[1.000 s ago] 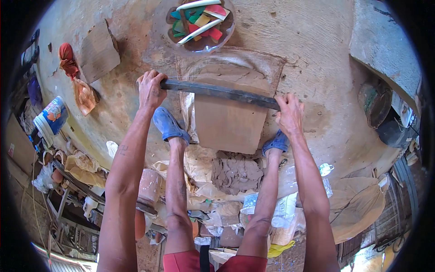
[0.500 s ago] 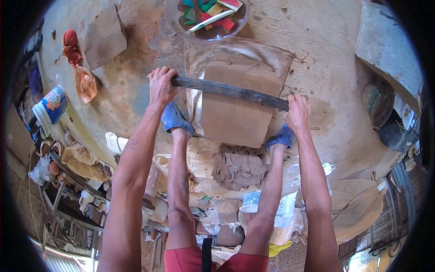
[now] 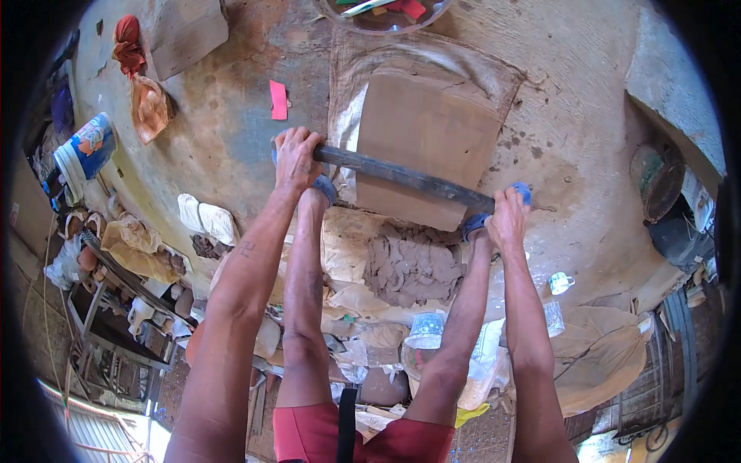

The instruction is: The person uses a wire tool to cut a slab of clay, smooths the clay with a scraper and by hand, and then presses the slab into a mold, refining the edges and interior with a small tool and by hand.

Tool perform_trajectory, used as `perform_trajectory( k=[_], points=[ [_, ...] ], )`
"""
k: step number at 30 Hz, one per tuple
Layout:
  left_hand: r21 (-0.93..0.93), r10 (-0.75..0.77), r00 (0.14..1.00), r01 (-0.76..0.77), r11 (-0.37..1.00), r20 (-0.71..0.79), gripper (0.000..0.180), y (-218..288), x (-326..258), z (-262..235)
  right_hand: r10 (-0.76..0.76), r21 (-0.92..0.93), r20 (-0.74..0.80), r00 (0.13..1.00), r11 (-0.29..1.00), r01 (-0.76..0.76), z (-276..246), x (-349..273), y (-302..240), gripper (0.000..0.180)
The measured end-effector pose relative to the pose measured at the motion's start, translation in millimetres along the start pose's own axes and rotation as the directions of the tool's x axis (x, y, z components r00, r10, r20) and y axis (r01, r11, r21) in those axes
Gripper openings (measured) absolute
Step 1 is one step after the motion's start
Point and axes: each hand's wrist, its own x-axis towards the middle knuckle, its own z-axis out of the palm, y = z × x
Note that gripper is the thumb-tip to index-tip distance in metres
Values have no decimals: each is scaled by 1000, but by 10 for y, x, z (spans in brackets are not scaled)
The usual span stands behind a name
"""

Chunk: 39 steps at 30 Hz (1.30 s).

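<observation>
Your two hands are well apart, each clamped on one end of a long dark bar (image 3: 405, 177): your left hand (image 3: 295, 158) has its fingers curled over the left end, and your right hand (image 3: 509, 216) grips the right end, which sits a little closer to you, so the bar slants. The bar crosses above the near part of a flat, smooth brown clay slab (image 3: 424, 127); whether it touches the surface, you cannot tell from this angle. The slab lies between your feet and just beyond them, on a pale sack (image 3: 494, 65) whose brown edge shows past the slab's far and right sides. Your blue left shoe (image 3: 325, 187) is partly hidden behind your left hand, and your blue right shoe (image 3: 473, 224) is partly covered by your right. By the slab's near edge, between your shins, sits a rough, lumpy mass of grey-brown clay (image 3: 413, 266). Out to your right, a small white cup (image 3: 561, 282) rests on the floor. Beyond your left hand, a pink strip (image 3: 278, 100) lies flat, and farther out to the left are a red cloth bundle (image 3: 128, 46) and a grey board (image 3: 187, 35). Farthest ahead, past the sack, a clear bowl (image 3: 390, 32) of coloured pieces is cut off by the view's upper edge.
</observation>
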Motion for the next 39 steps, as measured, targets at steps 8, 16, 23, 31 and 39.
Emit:
perform_trajectory(
  k=[8,16,23,31,39],
  points=[
    [-41,-56,998,56,998,-2,40,140,-752,354,44,51,91,995,997,-49,472,-547,2,37],
    [-55,-94,982,104,993,163,53,161,-1262,538,1,51,64,998,999,-4,852,-863,101,45],
    [-76,-108,981,122,990,161,55,180,-1430,615,12,33,30,999,999,-13,1002,-951,148,44],
    [-58,-122,972,137,989,202,52,143,-1505,663,-2,27,5,1000,1000,2,1049,-998,161,45],
    [18,-89,978,88,996,187,47,153,-1567,636,41,62,92,995,997,-47,960,-962,75,40]
  ],
)
